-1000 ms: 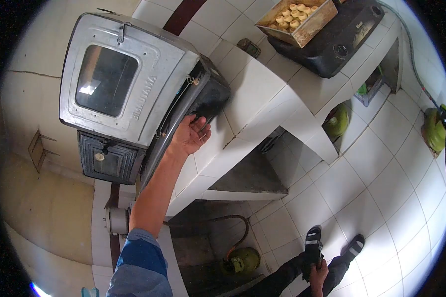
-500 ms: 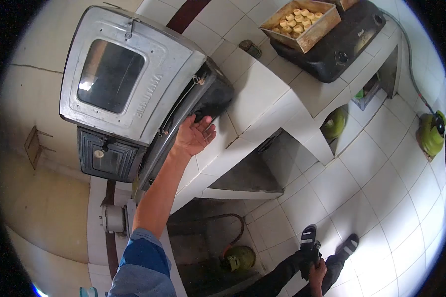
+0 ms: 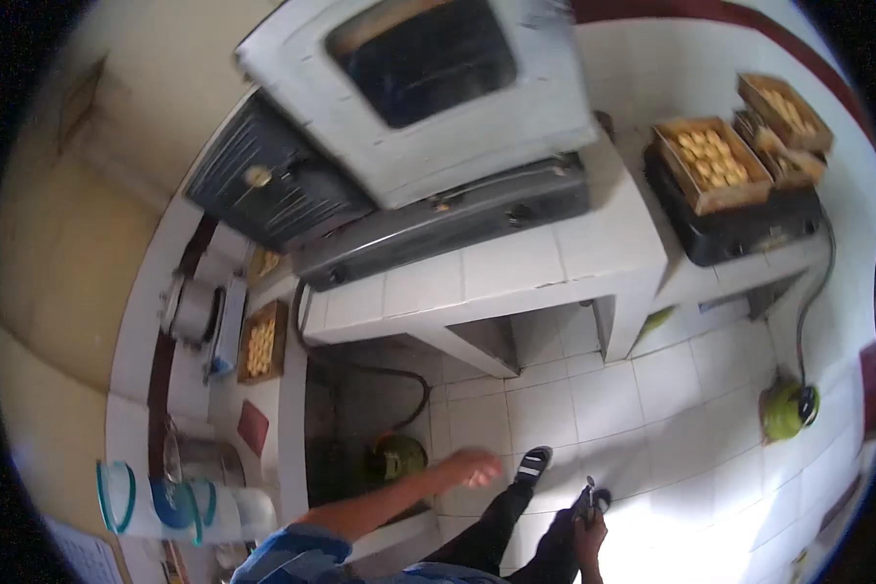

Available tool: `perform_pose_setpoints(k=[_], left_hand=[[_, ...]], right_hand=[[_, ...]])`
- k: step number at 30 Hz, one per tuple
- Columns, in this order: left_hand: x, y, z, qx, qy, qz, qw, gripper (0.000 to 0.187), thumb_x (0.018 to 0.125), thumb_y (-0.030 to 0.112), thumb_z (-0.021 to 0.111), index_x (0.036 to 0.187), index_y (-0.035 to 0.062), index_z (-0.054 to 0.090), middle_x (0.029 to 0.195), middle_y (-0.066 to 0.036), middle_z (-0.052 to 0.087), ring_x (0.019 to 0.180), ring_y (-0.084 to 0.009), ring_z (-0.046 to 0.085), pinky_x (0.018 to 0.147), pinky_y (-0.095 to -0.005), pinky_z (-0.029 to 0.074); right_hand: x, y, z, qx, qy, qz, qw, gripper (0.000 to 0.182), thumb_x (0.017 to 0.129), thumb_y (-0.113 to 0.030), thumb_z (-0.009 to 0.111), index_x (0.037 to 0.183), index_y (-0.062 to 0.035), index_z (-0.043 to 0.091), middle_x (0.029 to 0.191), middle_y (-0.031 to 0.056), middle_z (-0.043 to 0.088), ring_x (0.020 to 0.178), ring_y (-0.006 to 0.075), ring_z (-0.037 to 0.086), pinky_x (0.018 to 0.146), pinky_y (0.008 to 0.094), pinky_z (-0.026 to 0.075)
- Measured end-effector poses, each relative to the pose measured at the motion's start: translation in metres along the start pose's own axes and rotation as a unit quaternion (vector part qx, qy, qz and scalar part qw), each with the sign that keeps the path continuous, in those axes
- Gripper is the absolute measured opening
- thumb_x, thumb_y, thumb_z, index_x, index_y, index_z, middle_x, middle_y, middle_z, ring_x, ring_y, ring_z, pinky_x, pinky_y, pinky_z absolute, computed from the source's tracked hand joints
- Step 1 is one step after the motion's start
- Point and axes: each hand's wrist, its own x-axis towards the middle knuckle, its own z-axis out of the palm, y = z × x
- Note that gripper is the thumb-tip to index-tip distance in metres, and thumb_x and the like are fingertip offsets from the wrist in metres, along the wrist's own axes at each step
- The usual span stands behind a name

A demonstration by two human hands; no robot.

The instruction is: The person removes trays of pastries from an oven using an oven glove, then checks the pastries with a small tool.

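Left hand (image 3: 473, 469) moved from counter (image 3: 506, 271) to above tiled floor (image 3: 603, 394).

Left grip (image 3: 475, 469) is pulling off the stove (image 3: 477, 216) front, now hanging blurred above the floor (image 3: 545, 404), well apart from it. View is swinging; oven (image 3: 545, 107) is losing its top edge out of frame. Left-side desk (image 3: 226, 401) is showing more: filled tray (image 3: 277, 341), maroon piece (image 3: 253, 426), teal-rimmed containers (image 3: 138, 501). Far right, another filled tray (image 3: 786, 109) is coming into view.
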Motion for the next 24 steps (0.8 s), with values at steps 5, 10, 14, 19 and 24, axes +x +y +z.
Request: perform_pose_setpoints(k=[5, 10, 14, 19, 24], left_hand=[[-0.055, -0.187, 0.031, -0.163, 0.035, -0.093, 0.982, 0.035, 0.094, 0.042, 0.060, 0.110, 0.0106, 0.066, 0.093, 0.002, 0.067, 0.070, -0.0068, 0.056, 0.059, -0.0239, 0.046], [-0.106, -0.224, 0.040, -0.221, 0.166, -0.028, 0.961, 0.032, 0.095, 0.037, 0.061, 0.107, 0.0082, 0.067, 0.094, 0.000, 0.068, 0.069, -0.0087, 0.058, 0.057, -0.0263, 0.046], [-0.069, -0.232, -0.001, -0.131, 0.260, 0.135, 0.947, 0.034, 0.096, 0.035, 0.062, 0.112, 0.0046, 0.066, 0.098, -0.005, 0.068, 0.080, -0.0182, 0.064, 0.069, -0.0340, 0.052], [-0.125, -0.160, -0.072, -0.310, 0.358, 0.173, 0.864, 0.076, 0.085, 0.042, 0.077, 0.138, -0.0020, 0.047, 0.117, -0.013, 0.066, 0.111, -0.0208, 0.060, 0.096, -0.0330, 0.047], [-0.207, -0.147, -0.150, -0.486, 0.141, 0.275, 0.817, 0.074, 0.088, 0.033, 0.077, 0.144, -0.0006, 0.042, 0.136, -0.015, 0.057, 0.123, -0.0243, 0.056, 0.108, -0.0393, 0.043]], right_hand=[[0.027, -0.078, -0.047, -0.130, -0.092, -0.065, 0.985, 0.023, 0.079, -0.010, 0.067, 0.098, 0.0019, 0.062, 0.080, 0.0193, 0.068, 0.077, 0.0339, 0.069, 0.069, 0.0441, 0.052], [0.045, -0.172, -0.022, -0.225, -0.157, -0.237, 0.932, 0.018, 0.086, -0.021, 0.064, 0.084, -0.0038, 0.058, 0.072, 0.0166, 0.064, 0.066, 0.0327, 0.065, 0.061, 0.0440, 0.051], [0.055, -0.222, 0.063, -0.225, -0.254, -0.372, 0.864, 0.023, 0.085, -0.018, 0.068, 0.082, -0.0014, 0.052, 0.064, 0.0170, 0.054, 0.056, 0.0350, 0.055, 0.056, 0.0432, 0.045], [-0.022, -0.369, 0.190, -0.166, -0.447, -0.266, 0.838, 0.031, 0.088, -0.022, 0.074, 0.084, -0.0008, 0.052, 0.068, 0.0080, 0.052, 0.063, 0.0176, 0.050, 0.060, 0.0346, 0.044], [-0.073, -0.452, 0.280, -0.095, -0.560, -0.171, 0.805, 0.023, 0.090, -0.017, 0.073, 0.083, -0.0049, 0.054, 0.073, -0.0054, 0.044, 0.067, 0.0072, 0.040, 0.058, 0.0274, 0.036]])
